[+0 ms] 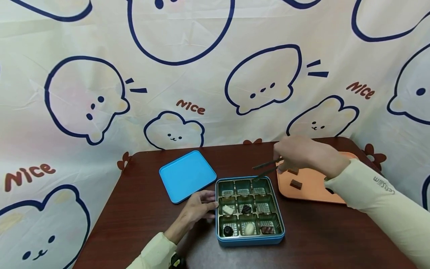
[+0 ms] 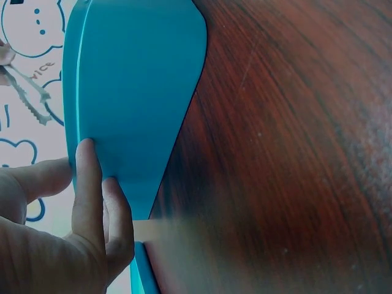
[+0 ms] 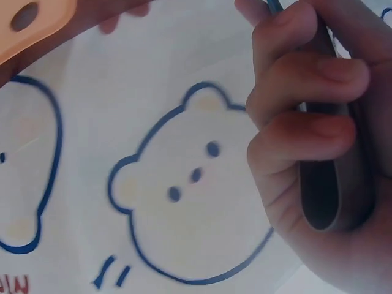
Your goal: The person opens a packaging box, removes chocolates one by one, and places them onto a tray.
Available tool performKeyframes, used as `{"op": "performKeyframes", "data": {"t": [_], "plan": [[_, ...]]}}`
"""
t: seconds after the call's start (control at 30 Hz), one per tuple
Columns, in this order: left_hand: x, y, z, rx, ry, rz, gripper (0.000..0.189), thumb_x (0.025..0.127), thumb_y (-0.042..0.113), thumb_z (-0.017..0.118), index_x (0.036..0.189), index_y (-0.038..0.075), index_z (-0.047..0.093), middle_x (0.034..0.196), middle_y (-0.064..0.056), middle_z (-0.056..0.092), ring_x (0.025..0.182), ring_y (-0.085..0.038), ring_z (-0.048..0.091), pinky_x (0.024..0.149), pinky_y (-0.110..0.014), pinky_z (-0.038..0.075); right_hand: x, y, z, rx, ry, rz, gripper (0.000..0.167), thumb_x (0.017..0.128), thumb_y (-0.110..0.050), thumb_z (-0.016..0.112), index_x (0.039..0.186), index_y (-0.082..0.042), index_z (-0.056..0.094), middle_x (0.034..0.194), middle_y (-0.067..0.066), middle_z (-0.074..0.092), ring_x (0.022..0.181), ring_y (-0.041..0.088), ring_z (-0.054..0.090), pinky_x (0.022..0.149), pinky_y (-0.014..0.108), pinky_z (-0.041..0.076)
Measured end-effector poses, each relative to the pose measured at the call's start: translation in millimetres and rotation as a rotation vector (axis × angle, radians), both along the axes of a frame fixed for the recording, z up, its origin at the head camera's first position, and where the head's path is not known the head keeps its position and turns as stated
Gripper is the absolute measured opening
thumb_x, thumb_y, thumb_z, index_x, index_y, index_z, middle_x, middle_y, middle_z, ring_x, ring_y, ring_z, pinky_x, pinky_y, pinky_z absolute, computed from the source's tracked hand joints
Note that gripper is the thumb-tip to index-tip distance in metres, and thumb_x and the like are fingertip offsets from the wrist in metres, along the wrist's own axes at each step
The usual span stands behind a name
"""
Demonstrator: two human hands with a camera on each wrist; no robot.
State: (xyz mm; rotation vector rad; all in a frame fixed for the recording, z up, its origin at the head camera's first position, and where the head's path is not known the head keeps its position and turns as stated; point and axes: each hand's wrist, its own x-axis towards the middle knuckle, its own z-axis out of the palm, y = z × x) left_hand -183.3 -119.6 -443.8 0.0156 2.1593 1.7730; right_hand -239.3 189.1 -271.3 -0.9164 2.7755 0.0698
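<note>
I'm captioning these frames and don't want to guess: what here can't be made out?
- Head view: part of the orange tray, and anything lying there, hidden behind the right hand and sleeve.
- Left wrist view: the inside of the blue tin, hidden by its own side wall.
- Right wrist view: the tips of the tongs, cut off by the top edge.
</note>
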Motion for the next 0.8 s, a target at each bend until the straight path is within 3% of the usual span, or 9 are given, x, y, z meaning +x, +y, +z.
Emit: {"op": "performKeyframes", "data": {"t": [0.3,0.6,0.8], "plan": [[0.0,-0.1,0.0,0.001,0.000,0.007,0.049,0.094,0.003,0.066,0.138,-0.010,0.049,0.127,-0.027,0.058,0.094,-0.022,0.068,0.067,-0.038,0.063,17.6,-23.2,-7.3,0.027,-0.008,0.082,0.018,0.078,-0.033,0.085,0.087,-0.019,0.081,0.080,-0.007,0.073,0.064,0.004,0.061,0.057,0.025,0.054],[0.2,-0.1,-0.5,0.003,0.000,0.006,0.049,0.094,0.003,0.066,0.138,-0.010,0.049,0.128,-0.027,0.058,0.094,-0.023,0.069,0.066,-0.038,0.063,26.8,-35.9,-18.4,0.086,-0.028,0.103,0.029,0.077,-0.035,0.086,0.097,-0.016,0.080,0.090,-0.004,0.074,0.069,0.009,0.066,0.063,0.028,0.058],[-0.4,-0.5,-1.2,0.002,0.007,0.003,0.049,0.094,0.003,0.066,0.139,-0.010,0.048,0.128,-0.027,0.058,0.093,-0.021,0.068,0.066,-0.038,0.063,29.8,-42.7,-26.8,0.102,-0.042,0.088,0.026,0.076,-0.032,0.087,0.096,-0.016,0.079,0.090,-0.004,0.073,0.074,0.013,0.067,0.063,0.029,0.059]]}}
